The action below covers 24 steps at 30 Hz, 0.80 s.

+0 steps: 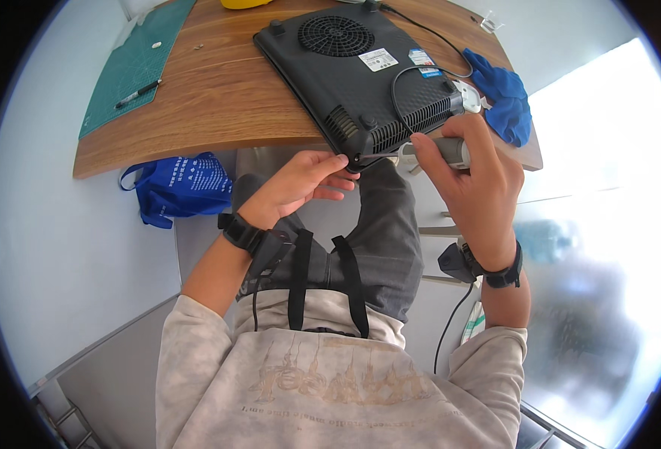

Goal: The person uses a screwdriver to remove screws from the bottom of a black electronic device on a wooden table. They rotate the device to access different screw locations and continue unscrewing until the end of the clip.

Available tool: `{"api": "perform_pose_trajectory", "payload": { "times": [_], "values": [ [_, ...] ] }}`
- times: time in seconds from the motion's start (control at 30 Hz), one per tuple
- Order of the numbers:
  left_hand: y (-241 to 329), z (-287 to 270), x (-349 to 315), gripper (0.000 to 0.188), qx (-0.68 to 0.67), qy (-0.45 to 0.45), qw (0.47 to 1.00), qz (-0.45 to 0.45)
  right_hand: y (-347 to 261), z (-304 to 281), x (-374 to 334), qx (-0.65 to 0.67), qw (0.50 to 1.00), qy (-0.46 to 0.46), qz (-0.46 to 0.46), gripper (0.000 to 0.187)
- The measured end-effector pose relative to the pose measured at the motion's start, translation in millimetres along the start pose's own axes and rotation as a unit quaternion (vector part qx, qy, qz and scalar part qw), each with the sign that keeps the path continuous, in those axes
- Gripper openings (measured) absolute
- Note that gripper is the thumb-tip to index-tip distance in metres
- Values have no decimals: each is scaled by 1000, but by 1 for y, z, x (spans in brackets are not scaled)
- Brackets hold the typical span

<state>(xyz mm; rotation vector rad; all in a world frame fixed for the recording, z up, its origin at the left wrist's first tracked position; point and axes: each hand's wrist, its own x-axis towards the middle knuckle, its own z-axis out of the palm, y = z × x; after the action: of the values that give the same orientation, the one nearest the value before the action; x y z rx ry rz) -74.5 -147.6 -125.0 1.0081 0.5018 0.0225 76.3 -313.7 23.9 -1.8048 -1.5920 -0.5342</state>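
Note:
A black induction cooker (353, 82) lies upside down on the table, its round fan grille and vents facing up. One corner juts past the table's near edge. My left hand (304, 183) grips that corner, thumb on top beside a small dark hole and fingers curled below. In my right hand (480, 176) is a screwdriver (452, 153) with a grey and white handle, held nearly level. Its thin shaft points left, and the tip is at the corner by my left thumb; whether it sits in a screw is too small to tell.
The cooker's black cord (396, 93) loops over its right side. A blue cloth (504, 93) lies at the table's right edge. On the left are a green cutting mat (132, 67) and a pen (137, 94). A blue bag (183, 188) hangs below the wooden table (218, 105).

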Motion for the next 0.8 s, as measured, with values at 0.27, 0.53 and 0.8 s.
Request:
{"api": "perform_pose_trajectory", "payload": {
  "times": [0.27, 0.53, 0.8],
  "values": [
    [1, 0, -2, 31, 2, 1, 1000, 3, 3, 2, -1, 13, 999, 16, 47, 29],
    [1, 0, -1, 31, 4, 4, 1000, 0, 3, 6, -7, -20, 999, 41, 25, 30],
    [2, 3, -2, 34, 1, 10, 1000, 6, -15, -4, -17, -119, 993, -8, -18, 33]
  ]
}}
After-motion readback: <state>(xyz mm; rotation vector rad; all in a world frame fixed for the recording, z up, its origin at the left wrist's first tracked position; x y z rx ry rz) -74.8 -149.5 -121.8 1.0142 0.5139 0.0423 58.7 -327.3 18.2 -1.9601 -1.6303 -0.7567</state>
